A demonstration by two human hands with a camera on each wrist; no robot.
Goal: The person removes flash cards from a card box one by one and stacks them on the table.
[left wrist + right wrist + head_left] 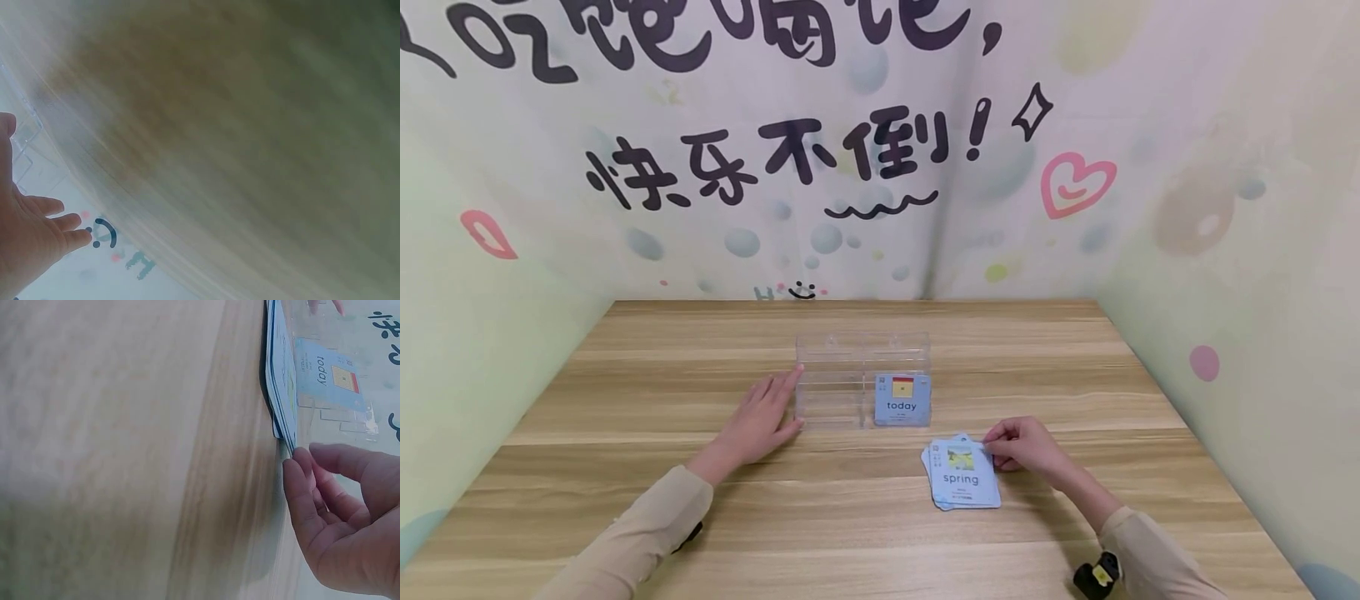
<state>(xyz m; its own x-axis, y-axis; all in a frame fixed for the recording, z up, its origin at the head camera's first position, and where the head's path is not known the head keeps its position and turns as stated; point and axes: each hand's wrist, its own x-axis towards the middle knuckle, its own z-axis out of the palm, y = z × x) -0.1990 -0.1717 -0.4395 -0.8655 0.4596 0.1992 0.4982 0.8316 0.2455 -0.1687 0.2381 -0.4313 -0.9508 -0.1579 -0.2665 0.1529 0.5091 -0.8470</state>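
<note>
A clear plastic card holder (830, 400) stands on the table. In its lower right compartment sits a blue "today" card (902, 400), also seen in the right wrist view. My left hand (763, 421) rests against the holder's left side with fingers extended; in the left wrist view the hand (31, 231) shows spread fingers and nothing held. My right hand (1022, 446) pinches the upper right corner of the "spring" card (961, 483), top of a slightly fanned stack lying in front of the holder. In the right wrist view the fingertips (299, 481) meet at that corner.
The wooden table (865, 550) runs back to a printed cloth backdrop (715, 242) with dark lettering, and pale side walls flank it. A black wrist device (1096, 577) is strapped at the right sleeve. The holder's left compartments and upper row hold no cards.
</note>
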